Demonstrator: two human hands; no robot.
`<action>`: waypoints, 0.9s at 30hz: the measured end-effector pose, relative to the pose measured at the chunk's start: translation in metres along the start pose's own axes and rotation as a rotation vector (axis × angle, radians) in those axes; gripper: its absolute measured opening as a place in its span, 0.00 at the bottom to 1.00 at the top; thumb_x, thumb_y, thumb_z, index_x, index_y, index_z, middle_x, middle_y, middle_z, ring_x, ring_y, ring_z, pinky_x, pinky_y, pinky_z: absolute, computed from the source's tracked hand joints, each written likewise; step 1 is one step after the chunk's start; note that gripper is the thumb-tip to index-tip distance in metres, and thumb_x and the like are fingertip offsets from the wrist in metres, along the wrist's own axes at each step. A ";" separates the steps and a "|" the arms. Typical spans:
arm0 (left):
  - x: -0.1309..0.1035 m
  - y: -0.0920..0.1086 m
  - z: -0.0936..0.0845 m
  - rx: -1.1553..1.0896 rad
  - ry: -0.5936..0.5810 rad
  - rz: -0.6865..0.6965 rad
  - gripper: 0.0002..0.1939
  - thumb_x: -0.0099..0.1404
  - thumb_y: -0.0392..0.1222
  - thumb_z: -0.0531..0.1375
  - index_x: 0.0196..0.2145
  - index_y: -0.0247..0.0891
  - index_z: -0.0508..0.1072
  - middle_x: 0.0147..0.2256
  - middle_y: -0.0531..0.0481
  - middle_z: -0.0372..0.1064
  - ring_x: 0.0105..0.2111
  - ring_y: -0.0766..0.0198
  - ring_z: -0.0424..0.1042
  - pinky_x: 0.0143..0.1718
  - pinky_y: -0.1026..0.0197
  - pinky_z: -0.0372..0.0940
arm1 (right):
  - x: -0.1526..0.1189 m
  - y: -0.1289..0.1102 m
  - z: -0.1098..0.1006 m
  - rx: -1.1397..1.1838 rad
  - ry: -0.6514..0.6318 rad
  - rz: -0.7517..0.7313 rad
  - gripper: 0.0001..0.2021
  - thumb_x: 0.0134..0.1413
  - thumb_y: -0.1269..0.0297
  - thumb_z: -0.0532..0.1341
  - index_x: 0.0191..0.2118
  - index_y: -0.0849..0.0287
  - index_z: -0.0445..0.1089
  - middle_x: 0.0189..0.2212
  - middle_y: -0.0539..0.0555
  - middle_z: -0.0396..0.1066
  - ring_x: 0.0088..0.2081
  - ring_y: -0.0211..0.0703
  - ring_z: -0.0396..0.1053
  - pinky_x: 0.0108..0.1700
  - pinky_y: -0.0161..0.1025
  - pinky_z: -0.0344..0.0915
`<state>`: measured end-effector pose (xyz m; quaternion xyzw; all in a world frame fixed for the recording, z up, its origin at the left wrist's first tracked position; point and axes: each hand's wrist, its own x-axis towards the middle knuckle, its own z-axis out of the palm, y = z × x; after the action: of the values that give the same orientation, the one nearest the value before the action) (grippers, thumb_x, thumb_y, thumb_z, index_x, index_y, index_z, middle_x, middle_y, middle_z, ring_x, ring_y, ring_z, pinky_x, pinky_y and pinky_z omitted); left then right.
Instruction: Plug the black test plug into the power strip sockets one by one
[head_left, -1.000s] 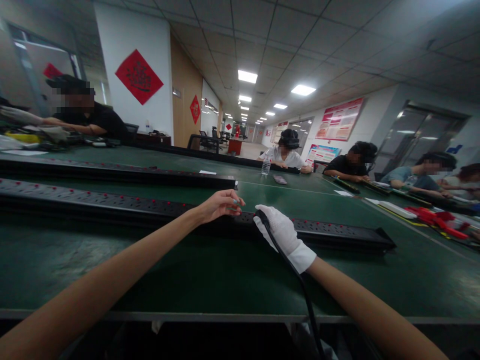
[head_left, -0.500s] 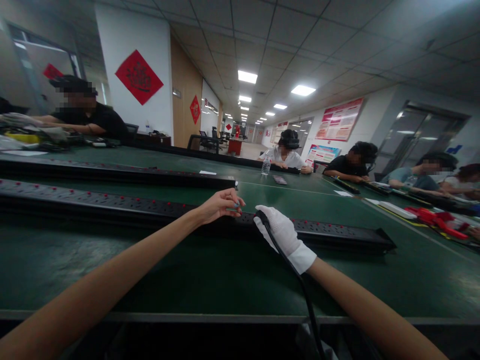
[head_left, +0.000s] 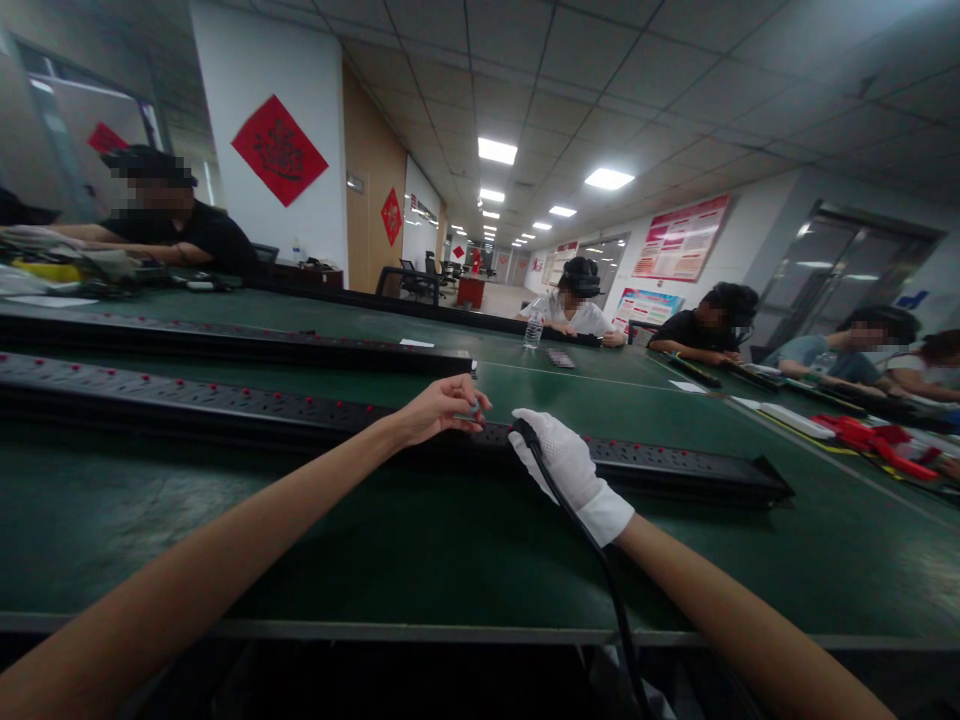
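Note:
A long black socket strip [head_left: 247,402] with red dots along it lies across the green table [head_left: 420,560]. My bare left hand [head_left: 448,408] is over the strip's middle, thumb and fingers pinched together; a small bluish bit shows at the fingertips, too small to name. Just to the right, my right hand [head_left: 559,462], in a white glove, is closed around the black plug end of a cable [head_left: 600,560]. That plug end is at the strip, and its cable runs down over the table's front edge. The glove hides part of the strip.
Behind lies a second black strip [head_left: 337,353]. A clear bottle [head_left: 533,328] stands farther back. Several people sit around the table, one in white [head_left: 574,305] across from me. Red parts [head_left: 874,440] lie at the right, a cluttered pile at the far left.
Both hands hold nearly the same place and pose. The view has shifted very slightly; nothing else has visibly moved.

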<state>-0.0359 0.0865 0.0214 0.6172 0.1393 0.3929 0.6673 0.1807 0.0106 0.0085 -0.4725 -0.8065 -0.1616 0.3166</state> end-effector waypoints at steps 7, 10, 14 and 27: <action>0.000 0.000 0.001 -0.017 0.037 -0.007 0.08 0.51 0.30 0.62 0.28 0.33 0.65 0.35 0.48 0.69 0.32 0.65 0.70 0.38 0.53 0.67 | 0.000 -0.001 -0.001 -0.010 -0.002 0.005 0.15 0.57 0.59 0.52 0.49 0.57 0.62 0.42 0.56 0.69 0.41 0.43 0.68 0.44 0.38 0.65; 0.001 0.000 0.001 -0.008 0.057 -0.018 0.07 0.51 0.31 0.63 0.29 0.33 0.67 0.35 0.48 0.70 0.31 0.66 0.70 0.37 0.53 0.68 | 0.000 -0.001 0.000 -0.018 -0.010 0.009 0.16 0.58 0.59 0.52 0.49 0.57 0.62 0.42 0.56 0.69 0.41 0.42 0.68 0.44 0.38 0.65; 0.001 -0.001 0.001 0.020 0.083 -0.023 0.08 0.51 0.33 0.64 0.30 0.33 0.69 0.34 0.48 0.70 0.30 0.66 0.69 0.36 0.54 0.68 | 0.000 -0.001 0.000 -0.018 -0.004 0.017 0.16 0.57 0.58 0.52 0.49 0.57 0.62 0.42 0.56 0.69 0.42 0.43 0.68 0.43 0.38 0.65; 0.001 0.000 0.006 0.101 0.213 -0.069 0.09 0.50 0.32 0.62 0.32 0.32 0.74 0.29 0.46 0.70 0.28 0.66 0.69 0.36 0.57 0.66 | 0.000 -0.002 0.000 -0.005 0.010 0.014 0.16 0.57 0.59 0.52 0.49 0.57 0.62 0.43 0.56 0.69 0.42 0.43 0.68 0.45 0.39 0.65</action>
<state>-0.0314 0.0830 0.0226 0.5997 0.2500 0.4253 0.6301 0.1793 0.0098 0.0088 -0.4781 -0.8012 -0.1637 0.3205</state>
